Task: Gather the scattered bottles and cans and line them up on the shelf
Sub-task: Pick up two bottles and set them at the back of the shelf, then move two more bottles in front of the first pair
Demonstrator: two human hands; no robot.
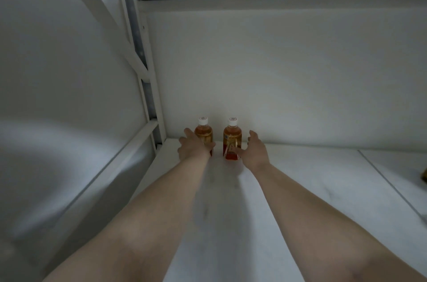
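Bare forearms (pixel 143 219) are stretching away from me, deep into the unit, over the white shelf (pixel 300 189). Its back panel (pixel 277 73) is closing off the far side, and a white post (pixel 147 96) is standing at the left corner.

Two tea bottles are standing upright against that panel, near the left corner, a narrow gap showing between them. The left bottle (pixel 204 135) is sitting in the left hand (pixel 193 148): the thumb is curling across its lower front and the fingers are lying along its far side, so the hand is holding it. The right hand (pixel 254 151) is spreading wide beside the right bottle (pixel 231 140), only the thumb touching the label, the fingers reaching clear of it. Both white caps (pixel 233 121) are on.

To my eye the person is setting this pair at the start of the row, and the job looks young, with most of the shelf waiting. Next, the left hand needs to let go without tipping the bottle, then both arms need to draw back without brushing either one. A small amber thing (pixel 424 176) is peeking in at the right edge; I cannot tell what it is.
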